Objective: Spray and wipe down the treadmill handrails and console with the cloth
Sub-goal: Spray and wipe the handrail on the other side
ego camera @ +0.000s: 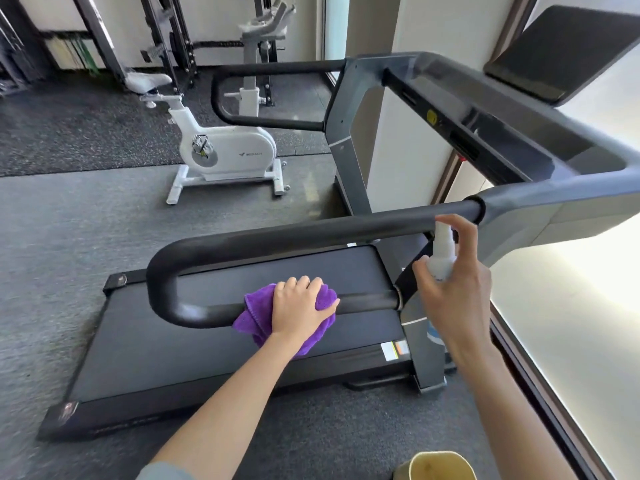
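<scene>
A black looped handrail [311, 233] runs across the middle of the view on the near side of the treadmill. My left hand [301, 306] grips a purple cloth [254, 315] wrapped over the handrail's lower bar. My right hand [457, 278] holds a small white spray bottle [441, 252] upright just under the upper bar, near where the rail joins the grey console frame [540, 199]. A finger lies over the nozzle. The dark console screen [561, 50] sits at the top right. A second handrail [277, 69] loops on the far side.
The treadmill belt [242, 341] lies below the rail on grey carpet. A white exercise bike [221, 147] stands beyond it, with black weight racks [166, 39] behind. A bright window [588, 306] lines the right side. A yellowish object [433, 465] shows at the bottom edge.
</scene>
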The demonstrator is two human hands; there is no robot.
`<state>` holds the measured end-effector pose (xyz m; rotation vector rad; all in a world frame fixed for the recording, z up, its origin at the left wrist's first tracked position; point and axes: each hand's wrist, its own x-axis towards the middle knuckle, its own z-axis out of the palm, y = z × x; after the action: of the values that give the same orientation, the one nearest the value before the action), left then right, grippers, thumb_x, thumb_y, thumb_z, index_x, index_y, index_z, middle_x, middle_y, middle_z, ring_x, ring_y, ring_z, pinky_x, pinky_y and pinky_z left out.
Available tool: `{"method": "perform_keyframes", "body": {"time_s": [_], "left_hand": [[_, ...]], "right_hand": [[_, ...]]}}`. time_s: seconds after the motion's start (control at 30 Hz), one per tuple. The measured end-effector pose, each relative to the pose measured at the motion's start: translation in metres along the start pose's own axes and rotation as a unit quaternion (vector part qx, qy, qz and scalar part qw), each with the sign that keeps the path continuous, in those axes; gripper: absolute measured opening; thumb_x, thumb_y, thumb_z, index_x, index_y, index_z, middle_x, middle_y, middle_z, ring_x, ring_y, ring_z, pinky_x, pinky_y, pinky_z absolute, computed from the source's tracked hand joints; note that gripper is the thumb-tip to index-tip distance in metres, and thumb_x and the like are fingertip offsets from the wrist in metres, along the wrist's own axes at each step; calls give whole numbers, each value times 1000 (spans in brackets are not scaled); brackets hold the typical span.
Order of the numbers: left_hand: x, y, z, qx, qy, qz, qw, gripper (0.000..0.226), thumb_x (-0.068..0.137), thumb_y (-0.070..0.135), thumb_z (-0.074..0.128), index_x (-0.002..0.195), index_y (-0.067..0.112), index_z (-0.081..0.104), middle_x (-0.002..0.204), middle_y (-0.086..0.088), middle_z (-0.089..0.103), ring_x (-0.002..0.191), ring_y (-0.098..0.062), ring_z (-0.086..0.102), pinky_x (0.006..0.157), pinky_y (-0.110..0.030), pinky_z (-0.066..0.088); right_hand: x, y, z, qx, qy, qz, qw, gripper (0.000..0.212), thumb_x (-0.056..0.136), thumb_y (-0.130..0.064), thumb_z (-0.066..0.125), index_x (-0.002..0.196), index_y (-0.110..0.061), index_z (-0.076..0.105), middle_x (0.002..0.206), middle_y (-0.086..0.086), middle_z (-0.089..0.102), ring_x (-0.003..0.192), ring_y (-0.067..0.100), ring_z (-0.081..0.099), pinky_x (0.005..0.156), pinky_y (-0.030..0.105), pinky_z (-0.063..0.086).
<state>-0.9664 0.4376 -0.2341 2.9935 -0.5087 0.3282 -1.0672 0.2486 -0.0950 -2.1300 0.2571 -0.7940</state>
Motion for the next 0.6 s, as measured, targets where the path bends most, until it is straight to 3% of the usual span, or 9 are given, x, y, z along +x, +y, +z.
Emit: {"method": "perform_keyframes", "body": {"time_s": [0.27, 0.37, 0.6], "left_hand": [[-1, 0, 2, 4, 12, -4, 1000, 54, 90, 70, 34, 109, 27, 60, 99, 8, 64, 91, -16, 58, 85, -32, 40], [-1, 1, 2, 3, 11, -4, 1000, 53, 90, 70, 35, 107, 26, 60, 96, 7, 64, 88, -16, 57, 83, -32, 40], [-1, 0, 3, 2, 11, 1, 1000, 53, 90, 70, 36, 106, 26, 61, 96, 7, 64, 88, -16, 57, 83, -32, 40]], "right_hand": [[-5, -5, 2, 17, 5, -30, 999, 61, 90, -4, 66, 126, -44, 39, 70, -2, 54, 54, 24, 53, 50, 33, 45], [-3, -6, 7, 45, 23, -17, 999, 64, 84, 1, 63, 118, -49, 40, 64, 7, 53, 52, 23, 49, 48, 33, 44], [-7, -3, 11, 4, 22, -19, 1000, 60, 87, 0, 60, 128, -39, 38, 61, -3, 44, 52, 21, 46, 55, 30, 36]]}}
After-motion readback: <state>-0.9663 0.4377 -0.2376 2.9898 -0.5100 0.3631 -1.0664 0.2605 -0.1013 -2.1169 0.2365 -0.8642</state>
